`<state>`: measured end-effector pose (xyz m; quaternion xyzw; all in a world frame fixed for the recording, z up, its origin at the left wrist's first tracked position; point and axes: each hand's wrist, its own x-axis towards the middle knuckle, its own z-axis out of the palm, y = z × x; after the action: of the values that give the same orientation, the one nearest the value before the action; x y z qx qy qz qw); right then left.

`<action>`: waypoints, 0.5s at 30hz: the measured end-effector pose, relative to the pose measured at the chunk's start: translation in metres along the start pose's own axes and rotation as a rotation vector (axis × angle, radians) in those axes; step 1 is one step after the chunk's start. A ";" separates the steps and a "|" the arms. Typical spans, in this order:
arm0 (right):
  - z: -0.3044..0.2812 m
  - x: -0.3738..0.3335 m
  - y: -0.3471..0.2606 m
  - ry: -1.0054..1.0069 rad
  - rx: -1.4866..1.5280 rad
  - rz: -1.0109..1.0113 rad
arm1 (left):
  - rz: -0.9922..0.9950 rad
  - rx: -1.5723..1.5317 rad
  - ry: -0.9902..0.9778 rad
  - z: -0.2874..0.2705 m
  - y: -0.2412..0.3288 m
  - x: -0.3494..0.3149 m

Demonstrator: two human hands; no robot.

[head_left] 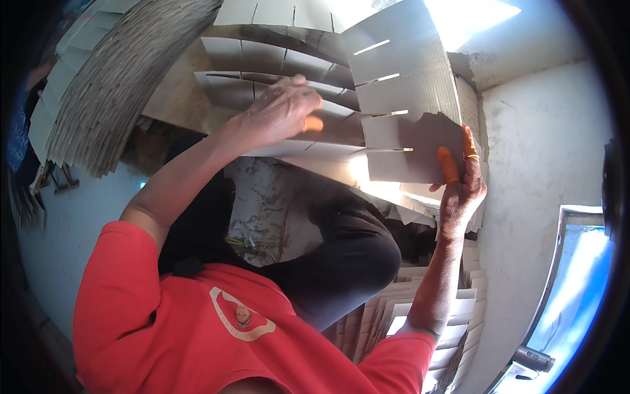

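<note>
A cardboard divider sheet (407, 85) with several slots cut in from its left edge is tilted up at the upper right. My right hand (462, 171) grips its lower right corner, thumb on the near face and fingers round the edge. Behind and left of the sheet, long slotted cardboard strips (226, 92) stand in rows, and their right ends meet the sheet near its slots. Over these strips hovers my left hand (282, 111), fingers loosely curled and a little apart, with nothing visible in them. Orange covers sit on the thumb and a finger of my left hand, and on my right thumb.
A large stack of cardboard sheets (125, 79) leans at the upper left, beside a wooden board (174, 98). More cardboard pieces (380, 308) are piled by my right forearm. A white wall (538, 144) and a blue-paned window (571, 282) stand at the right.
</note>
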<state>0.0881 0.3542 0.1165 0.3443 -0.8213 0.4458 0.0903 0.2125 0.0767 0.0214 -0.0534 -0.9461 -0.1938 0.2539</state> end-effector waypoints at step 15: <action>0.031 0.000 0.007 -0.167 -0.008 -0.015 | -0.253 -0.051 -0.176 0.006 -0.025 0.010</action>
<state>0.0886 0.3327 0.0937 0.3862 -0.8251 0.4116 0.0261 0.1965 0.0565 0.0129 0.0428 -0.9587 -0.2426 0.1422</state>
